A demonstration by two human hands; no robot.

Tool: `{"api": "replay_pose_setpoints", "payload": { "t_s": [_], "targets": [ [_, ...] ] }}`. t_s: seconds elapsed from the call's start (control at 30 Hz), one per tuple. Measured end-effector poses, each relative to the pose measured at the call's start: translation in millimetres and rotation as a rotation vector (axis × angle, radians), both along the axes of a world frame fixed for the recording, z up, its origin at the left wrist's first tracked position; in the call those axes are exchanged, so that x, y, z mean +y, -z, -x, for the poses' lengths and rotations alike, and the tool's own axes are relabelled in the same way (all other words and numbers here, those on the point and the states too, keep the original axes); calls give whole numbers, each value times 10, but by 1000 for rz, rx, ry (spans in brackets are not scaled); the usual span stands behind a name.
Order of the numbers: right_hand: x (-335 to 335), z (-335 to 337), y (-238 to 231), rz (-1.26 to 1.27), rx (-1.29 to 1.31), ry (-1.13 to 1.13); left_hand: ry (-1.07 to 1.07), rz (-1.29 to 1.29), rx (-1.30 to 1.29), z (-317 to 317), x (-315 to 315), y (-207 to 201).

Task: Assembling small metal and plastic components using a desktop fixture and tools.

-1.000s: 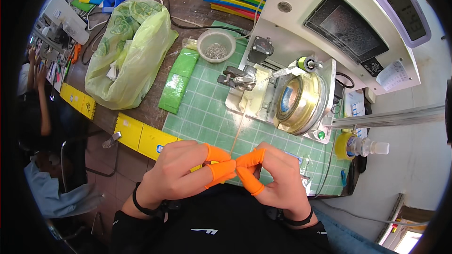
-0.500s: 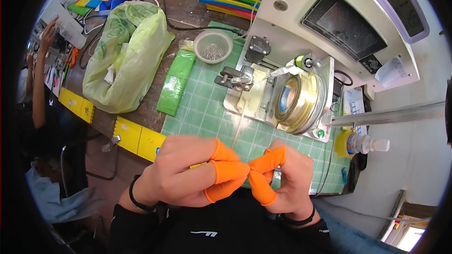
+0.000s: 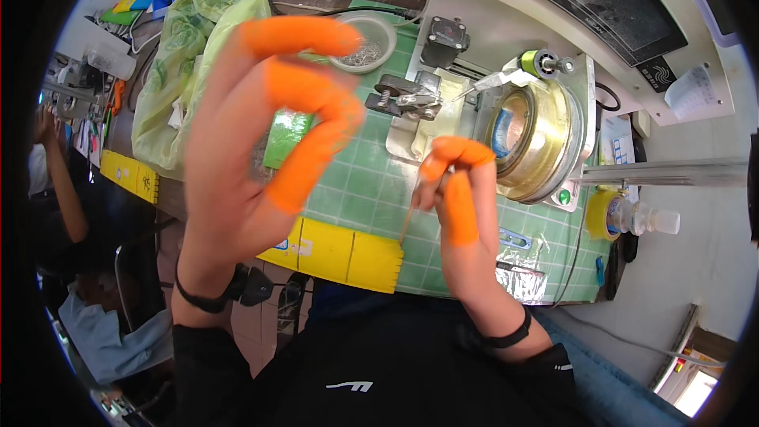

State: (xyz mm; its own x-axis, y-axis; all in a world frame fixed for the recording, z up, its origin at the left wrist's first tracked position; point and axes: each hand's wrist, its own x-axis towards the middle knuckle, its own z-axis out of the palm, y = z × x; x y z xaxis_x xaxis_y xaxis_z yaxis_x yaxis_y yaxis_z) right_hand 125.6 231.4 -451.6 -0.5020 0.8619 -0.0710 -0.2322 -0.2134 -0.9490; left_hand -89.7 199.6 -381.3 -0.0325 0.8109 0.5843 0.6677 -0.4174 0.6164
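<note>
My left hand, with orange finger cots, is raised over the left part of the table, in front of the white bowl of small metal pins. It is blurred. Thumb and one finger curve together at the tips while another finger stands apart above; anything between the tips cannot be made out. My right hand, also in orange cots, is pinched closed in front of the benchtop machine. A thin copper-coloured strand runs down beside its fingertips and appears held there.
Behind my left hand lie a light green plastic bag and a green packet. A yellow ruler-like strip edges the green cutting mat. Right of the machine stands a clear bottle. A person's arm shows at far left.
My hands, whose fingertips met near my chest, have come apart. The left moved up and left toward the bowl; the right rose toward the machine. The whole view has shifted a little.
</note>
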Motion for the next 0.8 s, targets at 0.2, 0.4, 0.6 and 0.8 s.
{"api": "replay_pose_setpoints", "payload": {
  "t_s": [0.2, 0.4, 0.6, 0.8],
  "targets": [
    [253, 415, 143, 23, 147, 363, 213, 10, 60, -43, 447, 98],
    [295, 451, 263, -95, 79, 350, 289, 145, -177, -116, 594, 269],
    [250, 409, 368, -142, 112, 410, 259, 205, -146, -122, 614, 386],
    [293, 358, 430, -110, 197, 344, 226, 158, -54, -170, 641, 421]
  ]
}}
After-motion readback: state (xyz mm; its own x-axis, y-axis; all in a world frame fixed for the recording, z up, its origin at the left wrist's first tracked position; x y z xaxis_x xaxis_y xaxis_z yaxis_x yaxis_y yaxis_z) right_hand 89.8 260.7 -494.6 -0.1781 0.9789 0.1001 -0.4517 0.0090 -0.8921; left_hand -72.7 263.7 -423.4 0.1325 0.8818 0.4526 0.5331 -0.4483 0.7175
